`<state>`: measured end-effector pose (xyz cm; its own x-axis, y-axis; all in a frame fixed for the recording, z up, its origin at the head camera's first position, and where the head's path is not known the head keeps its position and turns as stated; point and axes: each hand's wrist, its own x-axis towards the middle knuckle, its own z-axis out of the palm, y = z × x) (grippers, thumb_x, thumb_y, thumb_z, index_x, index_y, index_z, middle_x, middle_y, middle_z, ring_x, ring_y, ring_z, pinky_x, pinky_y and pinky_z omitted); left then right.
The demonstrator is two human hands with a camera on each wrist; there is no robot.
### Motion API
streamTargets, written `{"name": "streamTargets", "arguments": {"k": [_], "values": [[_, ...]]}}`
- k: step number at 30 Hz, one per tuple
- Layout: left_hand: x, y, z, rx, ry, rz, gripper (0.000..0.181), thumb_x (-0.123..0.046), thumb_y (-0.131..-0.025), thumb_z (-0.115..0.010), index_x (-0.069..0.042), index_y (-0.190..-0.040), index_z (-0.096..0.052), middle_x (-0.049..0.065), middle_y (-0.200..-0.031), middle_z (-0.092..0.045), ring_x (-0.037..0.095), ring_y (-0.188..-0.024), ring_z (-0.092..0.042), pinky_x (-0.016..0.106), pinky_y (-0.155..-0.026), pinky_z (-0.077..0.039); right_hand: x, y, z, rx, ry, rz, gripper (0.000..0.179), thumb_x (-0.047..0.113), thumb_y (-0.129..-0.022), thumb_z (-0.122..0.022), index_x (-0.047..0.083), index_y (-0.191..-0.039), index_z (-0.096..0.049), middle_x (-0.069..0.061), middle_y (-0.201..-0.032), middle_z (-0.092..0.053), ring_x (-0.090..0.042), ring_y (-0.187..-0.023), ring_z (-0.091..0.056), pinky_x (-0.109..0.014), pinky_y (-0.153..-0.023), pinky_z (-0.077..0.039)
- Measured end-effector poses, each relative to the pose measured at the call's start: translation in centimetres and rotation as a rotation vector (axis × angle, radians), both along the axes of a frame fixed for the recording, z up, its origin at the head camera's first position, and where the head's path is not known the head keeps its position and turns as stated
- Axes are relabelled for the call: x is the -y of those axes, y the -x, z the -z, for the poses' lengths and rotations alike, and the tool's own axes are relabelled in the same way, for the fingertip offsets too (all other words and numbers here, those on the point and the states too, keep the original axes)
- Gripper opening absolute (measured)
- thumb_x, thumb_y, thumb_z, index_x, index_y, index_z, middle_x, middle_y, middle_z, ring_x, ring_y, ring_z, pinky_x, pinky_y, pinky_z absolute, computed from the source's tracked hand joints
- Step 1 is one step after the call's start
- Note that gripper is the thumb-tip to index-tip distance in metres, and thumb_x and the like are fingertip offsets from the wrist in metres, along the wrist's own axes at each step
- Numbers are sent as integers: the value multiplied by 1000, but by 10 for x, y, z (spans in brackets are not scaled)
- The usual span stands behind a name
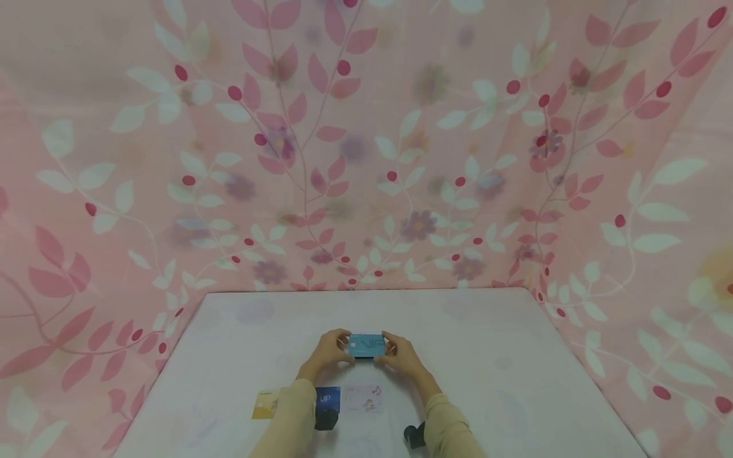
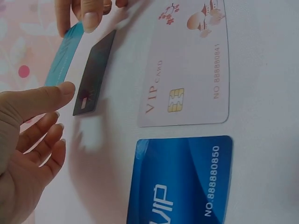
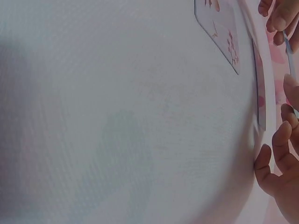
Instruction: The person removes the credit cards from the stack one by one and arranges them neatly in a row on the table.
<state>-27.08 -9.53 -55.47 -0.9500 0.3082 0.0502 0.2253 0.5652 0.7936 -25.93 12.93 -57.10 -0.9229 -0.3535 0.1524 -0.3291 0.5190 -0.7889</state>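
A teal VIP card is held up between my two hands, its face tilted toward the head camera. My left hand pinches its left end, and my right hand pinches the right end. Directly below the card, a dark card lies on the white table, mostly hidden in the head view. Nearer to me lie a pale VIP card with a gold chip and blossom print, and a blue VIP card. The right wrist view shows the teal card nearly edge-on.
A yellow card lies at the left, partly covered by my left sleeve. Dark wrist-worn devices sit at both cuffs. The white table ends at a pink floral cloth that rises behind and at both sides.
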Motion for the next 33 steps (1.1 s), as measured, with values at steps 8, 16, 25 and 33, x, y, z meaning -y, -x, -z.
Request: {"name": "streamTargets", "arguments": {"k": [8, 16, 25, 33], "values": [[0, -5, -9, 1, -27, 28, 57, -1, -63, -83, 8, -114, -59, 13, -94, -64, 27, -85, -61, 38, -75, -51, -6, -5, -4, 32, 7, -14, 68, 11, -77, -76, -12, -132, -43, -5, -81, -59, -8, -67, -50, -21, -61, -45], [-4, -11, -13, -28, -37, 50, 56, 0, -63, -82, 11, -113, -59, 13, -92, -64, 27, -82, -60, 32, -70, -50, -10, -10, -11, 28, 22, -29, 66, 9, -77, -75, -14, -131, -43, -5, -80, -58, -7, -64, -49, -20, -57, -44], [-3, -19, -15, -37, -38, 38, 58, -4, -64, -82, 10, -115, -59, 10, -91, -63, 21, -79, -58, 27, -67, -47, -13, -17, -22, 33, 6, -27, 64, 8, -76, -75, -13, -129, -46, -6, -82, -60, -8, -64, -50, -20, -59, -43], [-4, -24, -17, -60, -55, 51, 57, -4, -64, -82, 10, -114, -59, 9, -89, -63, 20, -77, -57, 25, -66, -46, -17, -23, -27, 38, 50, -30, 65, 10, -76, -76, -11, -130, -47, -4, -81, -59, -10, -67, -52, -21, -60, -45]]}}
